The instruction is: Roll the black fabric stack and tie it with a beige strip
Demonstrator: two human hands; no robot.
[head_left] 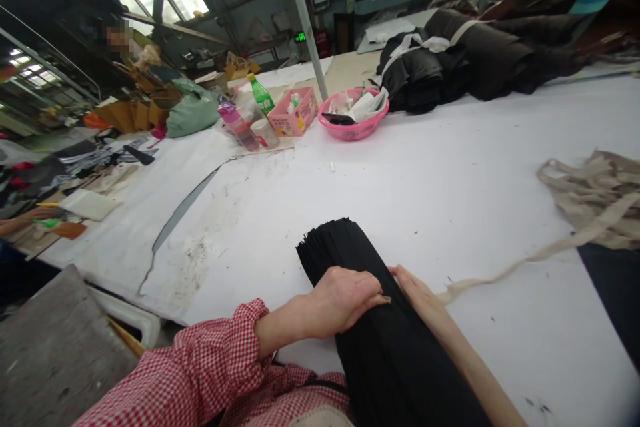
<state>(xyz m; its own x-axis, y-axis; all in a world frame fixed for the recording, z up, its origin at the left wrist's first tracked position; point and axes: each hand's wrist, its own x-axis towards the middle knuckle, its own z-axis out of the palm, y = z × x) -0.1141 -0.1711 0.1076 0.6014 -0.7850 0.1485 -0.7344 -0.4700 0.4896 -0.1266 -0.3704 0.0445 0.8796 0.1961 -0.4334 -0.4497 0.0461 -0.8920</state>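
Observation:
A long bundle of stacked black fabric (400,353) lies on the white-covered table, its ragged layered end pointing away from me. My left hand (345,300) is on top of the bundle, closed around a beige fabric strip (384,299) whose short end pokes out past the fingers. Against the bundle's right side rests my right hand (420,297), its visible fingers stretched along the fabric and partly hidden. The strip's long part runs from behind that hand to a tangled heap of beige strips (595,193) on the right.
Beyond the bundle stand a pink basket (354,128), a pink box (295,121), a green bottle (261,95) and a jar (265,135). Tied dark fabric rolls (480,57) lie at the back right. A torn gap (187,207) crosses the table covering. Another person's hand (17,221) shows far left.

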